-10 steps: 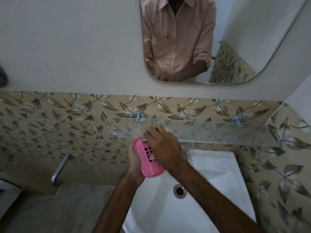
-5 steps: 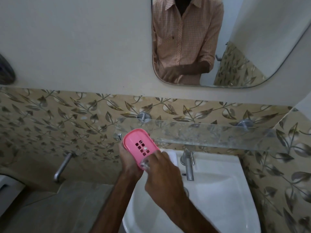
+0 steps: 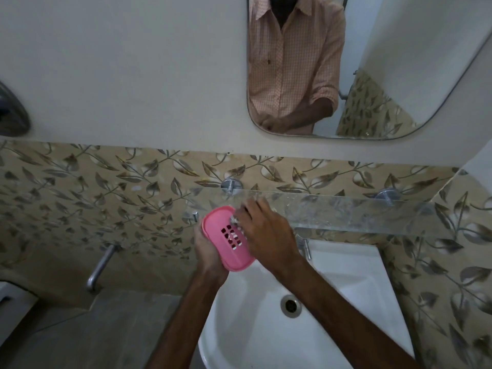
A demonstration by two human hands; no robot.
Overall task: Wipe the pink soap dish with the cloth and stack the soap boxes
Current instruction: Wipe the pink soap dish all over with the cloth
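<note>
A band of tan wall tiles patterned with grey-brown leaves (image 3: 80,198) runs across the wall below pale plaster, and above it hangs a rounded frameless mirror (image 3: 399,75) reflecting a person in a peach checked short-sleeved shirt. Below sits a white ceramic washbasin (image 3: 346,283) with a round metal drain (image 3: 290,305), and over its back edge a clear glass shelf (image 3: 359,211) is fixed on two round metal mounts. A curved metal wall spout (image 3: 99,265) sticks out of the tiles to the left of the basin. Over the basin's near-left part, just in front of the shelf's left end, the left hand (image 3: 209,251) is wrapped around the underside and left edge of an oval pink plastic soap dish (image 3: 225,235) with a cluster of square drain slots, holding it tilted. The right hand (image 3: 266,230) lies across the dish's upper right, fingers bunched on a small pale cloth (image 3: 237,222), pressed against the pink surface and mostly hidden.
</note>
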